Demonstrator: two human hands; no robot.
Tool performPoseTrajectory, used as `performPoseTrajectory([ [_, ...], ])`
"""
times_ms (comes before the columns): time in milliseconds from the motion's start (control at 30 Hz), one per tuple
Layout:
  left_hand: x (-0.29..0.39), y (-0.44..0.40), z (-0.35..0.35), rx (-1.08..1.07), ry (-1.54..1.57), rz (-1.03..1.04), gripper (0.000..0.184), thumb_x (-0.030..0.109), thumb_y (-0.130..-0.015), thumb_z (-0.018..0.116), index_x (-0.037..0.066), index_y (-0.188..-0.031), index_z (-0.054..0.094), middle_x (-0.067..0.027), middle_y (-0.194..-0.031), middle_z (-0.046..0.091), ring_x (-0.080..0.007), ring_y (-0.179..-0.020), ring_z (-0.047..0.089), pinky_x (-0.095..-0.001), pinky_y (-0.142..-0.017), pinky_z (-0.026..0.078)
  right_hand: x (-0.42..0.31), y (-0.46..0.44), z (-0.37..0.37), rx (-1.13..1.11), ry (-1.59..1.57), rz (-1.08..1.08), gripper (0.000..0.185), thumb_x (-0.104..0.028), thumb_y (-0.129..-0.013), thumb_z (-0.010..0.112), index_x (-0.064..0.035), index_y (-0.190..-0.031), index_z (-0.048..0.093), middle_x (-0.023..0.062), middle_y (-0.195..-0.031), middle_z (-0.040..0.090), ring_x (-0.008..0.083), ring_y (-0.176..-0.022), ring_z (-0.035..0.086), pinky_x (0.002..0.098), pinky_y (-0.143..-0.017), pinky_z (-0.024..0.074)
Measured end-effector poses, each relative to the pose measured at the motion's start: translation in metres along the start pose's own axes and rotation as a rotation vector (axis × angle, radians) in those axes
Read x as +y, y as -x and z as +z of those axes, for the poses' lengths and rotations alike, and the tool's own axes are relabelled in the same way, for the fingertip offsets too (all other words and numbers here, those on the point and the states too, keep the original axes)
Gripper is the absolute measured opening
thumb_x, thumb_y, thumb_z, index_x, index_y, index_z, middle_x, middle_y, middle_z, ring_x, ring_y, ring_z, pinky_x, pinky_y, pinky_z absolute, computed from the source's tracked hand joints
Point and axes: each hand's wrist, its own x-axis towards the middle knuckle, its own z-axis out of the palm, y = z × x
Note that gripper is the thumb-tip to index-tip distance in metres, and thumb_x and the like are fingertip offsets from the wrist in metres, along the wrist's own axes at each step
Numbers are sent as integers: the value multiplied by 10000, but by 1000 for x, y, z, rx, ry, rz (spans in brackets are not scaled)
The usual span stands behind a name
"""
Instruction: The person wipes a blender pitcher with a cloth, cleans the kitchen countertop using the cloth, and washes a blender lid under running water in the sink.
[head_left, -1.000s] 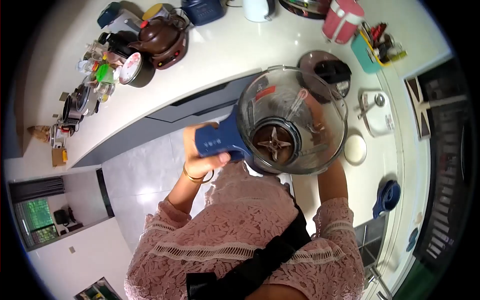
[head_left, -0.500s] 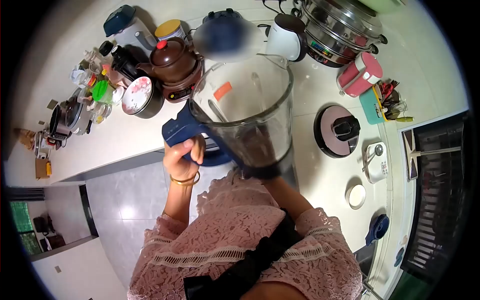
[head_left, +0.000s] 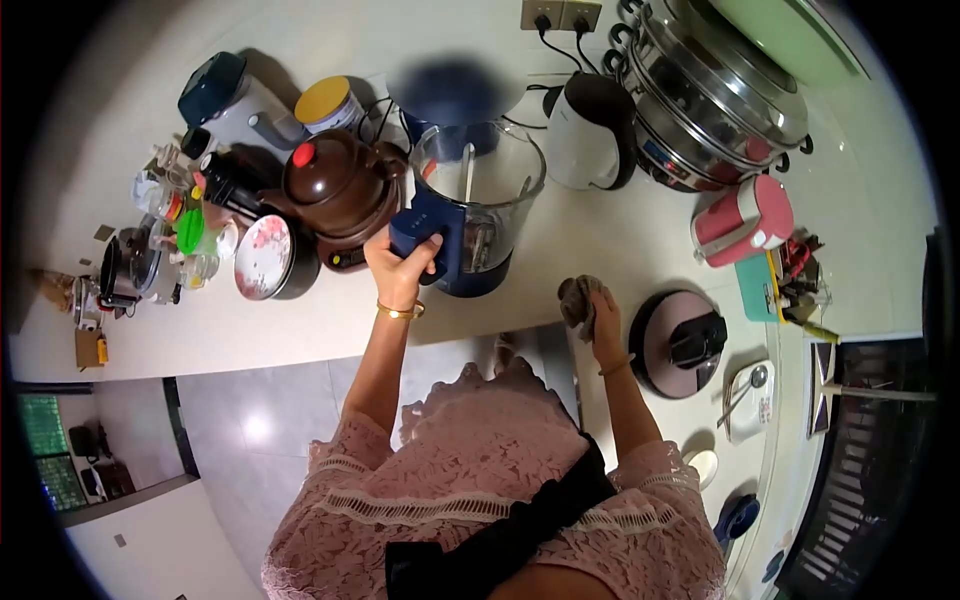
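Observation:
My left hand (head_left: 402,268) is wrapped round the dark blue handle of a clear blender jug (head_left: 508,222). The jug is upright near the counter's front edge, its dark blue collar at the bottom. Beyond it sits a dark blue appliance (head_left: 455,90), blurred in the picture. Off to the right, my right hand (head_left: 607,328) grips a crumpled grey-brown cloth (head_left: 576,304) over the counter, apart from the jug. Beside that hand lies a round pinkish disc (head_left: 655,345) with a black block on top.
A brown teapot (head_left: 332,190) and a floral plate (head_left: 264,258) stand left of the jug. Behind on the right are a white kettle (head_left: 585,135) and a steel steamer (head_left: 715,90). A pink container (head_left: 742,222) and a spoon on a white dish (head_left: 752,405) are farther right.
The jug has moved away from my body and down to the counter. My right hand, earlier under the jug's base, is now off to the right with the cloth showing in it.

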Motion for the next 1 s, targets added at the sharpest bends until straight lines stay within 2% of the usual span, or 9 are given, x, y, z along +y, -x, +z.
performPoseTrajectory([
  [100,-22,-23,15,21,-26,-3,104,-28,-637,615,-19,-619,513,-16,-535,506,-53,-404,421,-179,-387,316,-3,-35,-2,54,432,-222,254,-153,-798,491,-24,-1016,513,81,-937,562,210,-881,531,290,-787,421],
  [167,-38,-35,21,42,-30,-13,108,-25,-638,619,-18,-620,513,-14,-531,504,-53,-404,421,-179,-388,316,-5,-40,11,1,1274,-488,313,-170,-782,486,-51,-1071,481,140,-1042,519,283,-999,469,381,-878,354],
  [200,-43,-40,25,53,-31,-17,111,-23,-638,622,-17,-621,513,-12,-527,503,-53,-404,420,-178,-388,317,3,-45,13,-14,1278,-481,313,-170,-782,486,-51,-1071,481,140,-1042,519,283,-999,469,381,-878,354],
  [267,-50,-47,32,73,-17,-34,112,-23,-638,623,-18,-621,512,-8,-517,497,-52,-407,422,-178,-391,319,22,-54,11,-235,1826,-651,407,-215,-762,494,-77,-1141,439,185,-1199,394,340,-1143,321,480,-953,222],
  [367,-66,-57,35,60,-61,-2,108,-23,-637,622,-21,-629,515,-10,-520,497,-50,-412,423,-179,-393,322,13,-71,17,-301,1873,-474,473,-314,-777,477,-111,-1198,401,174,-1312,242,337,-1226,176,518,-978,106],
  [567,-94,-65,29,56,-112,24,123,20,-625,635,-26,-681,535,2,-569,510,-47,-496,444,-177,-450,352,-20,-131,5,9,1864,-370,494,-406,-806,427,-162,-1233,378,160,-1344,190,333,-1240,148,515,-984,64],
  [667,-108,-65,24,65,-163,53,141,53,-616,644,-7,-673,531,22,-585,495,-38,-549,416,-179,-492,349,-13,-136,0,9,1826,-405,482,-399,-801,442,-153,-1214,404,157,-1338,203,333,-1228,179,523,-978,79],
  [800,-110,-59,21,-17,-128,-4,149,71,-645,636,21,-655,496,30,-551,464,-26,-516,385,-176,-476,333,16,-111,9,-134,1877,-546,444,-360,-801,450,-147,-1190,433,163,-1315,247,341,-1209,214,526,-972,102],
  [1000,-117,-35,27,-91,-281,30,271,136,-650,691,8,-797,502,-26,-708,538,-54,-609,452,-197,-537,390,76,-66,60,-426,1788,-712,402,-278,-792,465,-117,-1160,451,162,-1260,330,367,-1181,240,504,-970,142],
])
